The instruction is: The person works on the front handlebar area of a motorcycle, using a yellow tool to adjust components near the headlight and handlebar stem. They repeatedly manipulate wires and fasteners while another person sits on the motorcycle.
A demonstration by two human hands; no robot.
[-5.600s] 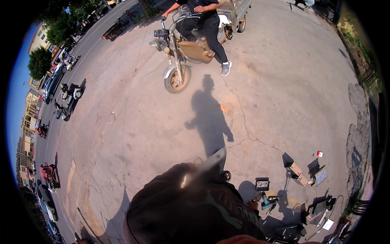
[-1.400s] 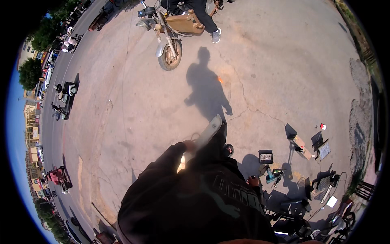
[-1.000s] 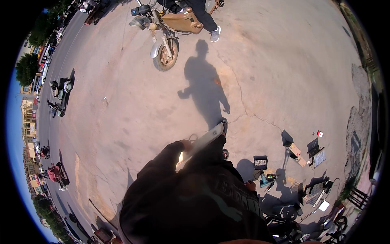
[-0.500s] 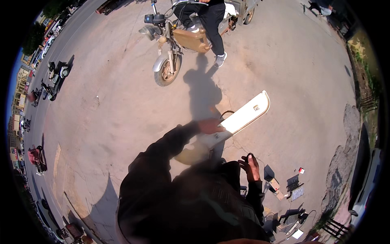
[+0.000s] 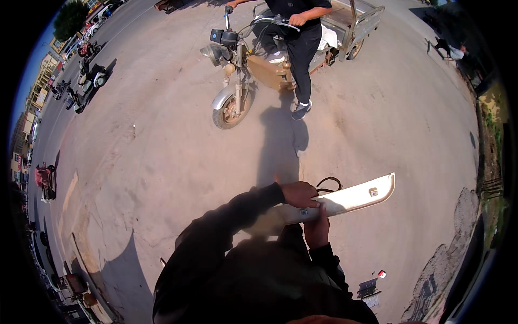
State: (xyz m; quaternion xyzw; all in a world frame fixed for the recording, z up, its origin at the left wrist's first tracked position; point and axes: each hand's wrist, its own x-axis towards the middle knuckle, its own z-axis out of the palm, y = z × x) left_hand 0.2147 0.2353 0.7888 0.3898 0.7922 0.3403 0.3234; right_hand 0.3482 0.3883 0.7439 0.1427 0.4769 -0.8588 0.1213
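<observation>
In the head view, the left hand [image 5: 299, 195] curled firmly over the far edge of the long white panel [image 5: 353, 201] while the right hand [image 5: 317, 231] gripped its near edge, seemingly steadying the length jutting rightward past both, a dark cable [image 5: 332, 179] looping just beyond.

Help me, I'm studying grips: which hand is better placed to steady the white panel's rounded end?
Probably the right hand: it's nearer that end of the white panel, while the left hand sits farther back.

Dark long-sleeved top [image 5: 259, 286], creased sleeves [image 5: 226, 211], cuffs [image 5: 275, 193] at the wrists
</observation>
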